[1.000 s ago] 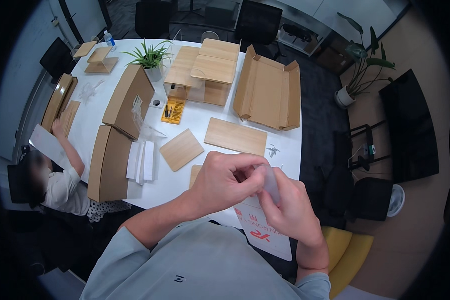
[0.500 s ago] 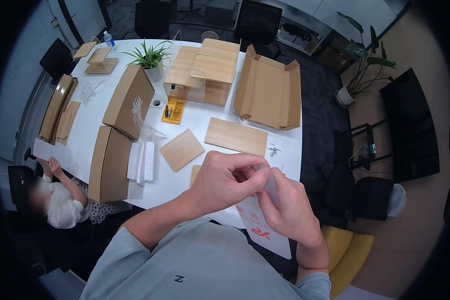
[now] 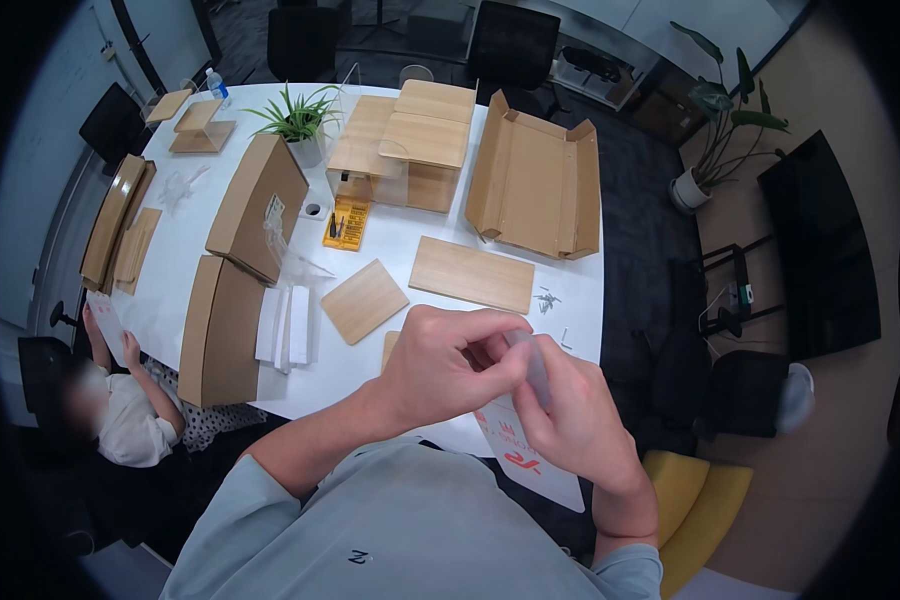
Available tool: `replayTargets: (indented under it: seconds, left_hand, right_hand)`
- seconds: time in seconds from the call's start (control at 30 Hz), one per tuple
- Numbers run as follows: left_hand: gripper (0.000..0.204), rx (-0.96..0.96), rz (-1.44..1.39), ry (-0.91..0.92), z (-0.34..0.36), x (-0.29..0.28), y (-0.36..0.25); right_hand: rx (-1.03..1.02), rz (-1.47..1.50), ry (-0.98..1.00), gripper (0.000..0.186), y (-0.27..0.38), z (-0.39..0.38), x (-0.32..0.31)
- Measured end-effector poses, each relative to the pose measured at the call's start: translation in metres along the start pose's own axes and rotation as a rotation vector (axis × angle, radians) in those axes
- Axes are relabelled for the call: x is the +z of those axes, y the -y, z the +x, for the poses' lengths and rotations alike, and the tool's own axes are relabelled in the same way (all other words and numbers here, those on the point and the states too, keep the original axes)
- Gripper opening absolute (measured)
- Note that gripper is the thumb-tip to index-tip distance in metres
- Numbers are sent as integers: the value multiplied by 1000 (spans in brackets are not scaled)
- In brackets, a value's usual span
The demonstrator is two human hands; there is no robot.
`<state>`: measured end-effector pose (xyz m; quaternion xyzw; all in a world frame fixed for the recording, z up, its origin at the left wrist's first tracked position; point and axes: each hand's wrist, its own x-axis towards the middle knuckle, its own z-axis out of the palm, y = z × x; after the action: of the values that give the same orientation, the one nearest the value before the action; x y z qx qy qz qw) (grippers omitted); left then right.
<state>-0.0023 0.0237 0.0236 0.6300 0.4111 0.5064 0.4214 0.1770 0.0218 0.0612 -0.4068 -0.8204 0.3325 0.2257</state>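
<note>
My left hand (image 3: 458, 362) and right hand (image 3: 577, 408) pinch a white red-printed sheet (image 3: 536, 472) near its top.
It hangs below the fingertips; light, close-set pinches should keep it uncreased.

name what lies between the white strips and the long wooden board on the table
In the head view, a smaller wooden board lies flat between the white strips and the long wooden board.

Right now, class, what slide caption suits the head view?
Left hand and right hand hold a white printed sheet; wooden boards and an open cardboard box lie on the table.
</note>
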Motion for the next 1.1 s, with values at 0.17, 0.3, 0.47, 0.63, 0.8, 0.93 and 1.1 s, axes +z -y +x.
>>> replayTargets:
  seconds: [0.17, 0.3, 0.47, 0.63, 0.8, 0.93, 1.1]
  left_hand:
    - [14, -37, -16, 21, 0, 1, -1]
    - [14, -60, -40, 24, -1, 3, 2]
    - [8, -146, -185, -6, -3, 8, -2]
    - [7, -172, -197, 47, -2, 9, -3]
    - [6, -308, -256, 56, 2, 8, -6]
    - [5, -369, -328, 47, 3, 10, -8]
    - [5, -384, -328, 36, 6, 10, -6]
  right_hand:
    - [15, -6, 9, 13, -1, -1, 0]
    - [5, -23, -14, 14, -1, -2, -1]
    - [4, -183, -115, 21, -3, -3, 3]
    - [-83, -398, -255, 35, -12, -1, 14]
    - [-87, -554, -291, 42, -15, 0, 18]
    - [-90, -627, -312, 43, -18, -2, 21]
    - [-101, -771, -345, 43, -22, -1, 25]
